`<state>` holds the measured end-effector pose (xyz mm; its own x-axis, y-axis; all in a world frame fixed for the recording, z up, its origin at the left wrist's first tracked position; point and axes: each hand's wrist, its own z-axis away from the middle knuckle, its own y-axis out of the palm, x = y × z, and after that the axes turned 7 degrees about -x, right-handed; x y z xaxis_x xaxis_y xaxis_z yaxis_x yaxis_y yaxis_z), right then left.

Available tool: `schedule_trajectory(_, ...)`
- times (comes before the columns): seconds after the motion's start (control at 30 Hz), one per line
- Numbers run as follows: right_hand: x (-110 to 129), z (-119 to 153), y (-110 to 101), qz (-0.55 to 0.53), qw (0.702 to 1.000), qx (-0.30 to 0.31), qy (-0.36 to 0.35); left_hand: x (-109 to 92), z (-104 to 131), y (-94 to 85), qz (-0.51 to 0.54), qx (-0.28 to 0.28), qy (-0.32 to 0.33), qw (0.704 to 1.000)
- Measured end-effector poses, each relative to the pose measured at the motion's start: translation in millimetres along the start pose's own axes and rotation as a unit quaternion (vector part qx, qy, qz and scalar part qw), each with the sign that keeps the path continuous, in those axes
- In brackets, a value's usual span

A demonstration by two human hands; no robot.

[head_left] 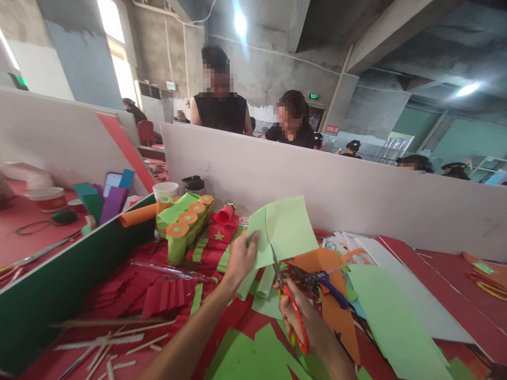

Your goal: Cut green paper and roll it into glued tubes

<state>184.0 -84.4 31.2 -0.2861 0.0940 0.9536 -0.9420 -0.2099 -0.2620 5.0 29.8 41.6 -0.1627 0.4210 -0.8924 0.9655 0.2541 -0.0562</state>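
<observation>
A sheet of light green paper (pixel 293 224) is raised above the cluttered table, with a long cut running down toward its lower edge. My left hand (pixel 241 257) pinches the narrower strip on the left of that cut. In my right hand (pixel 297 311) are scissors (pixel 303 330) with red-orange and yellow handles, my fingers in the loops. Their blades meet the paper at the lower end of the cut. Below lie green paper offcuts (pixel 237 353) and rolled pale green paper (pixel 265 282).
A blue glue gun (pixel 332 290) lies on orange paper at the right, beside light green sheets (pixel 388 301). Green rolls with orange star tops (pixel 188 217) stand at the left, near folded red paper (pixel 166 295) and wooden sticks (pixel 106 343). A white partition (pixel 237 163) runs behind; people are beyond it.
</observation>
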Motion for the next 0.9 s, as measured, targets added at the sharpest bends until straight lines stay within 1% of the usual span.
schedule_trajectory(0.23, 11.9, 3.8, -2.2, 0.01, 1.0, 0.016, -0.014, -2.6, 0.9, -0.5, -0.003, -0.007, -0.002, 1.0)
schedule_trajectory(0.47, 0.3, -3.8, 1.0, 0.011, 1.0, -0.004, -0.029, -3.0, 0.4, -0.2, 0.009, -0.005, -0.003, 1.0)
schedule_trajectory(0.6, 1.3, -5.1, 2.5, 0.009, 0.999, -0.013, -0.034, 0.0, 0.1, 0.3, 0.009, -0.008, -0.003, 1.0)
schedule_trajectory(0.7, 8.1, -2.7, 2.4, 0.004, 1.0, -0.015, -0.025, 2.3, 0.0, 0.1, 0.006, -0.01, -0.003, 1.0)
schedule_trajectory(0.8, 20.7, 2.2, 1.2, 0.003, 0.999, 0.007, -0.038, 2.3, 0.2, -0.5, 0.005, -0.011, -0.004, 1.0)
schedule_trajectory(0.9, 33.1, 6.7, 0.5, 0.014, 0.999, 0.008, -0.051, 0.9, 0.3, -1.1, 0.006, -0.011, -0.006, 1.0)
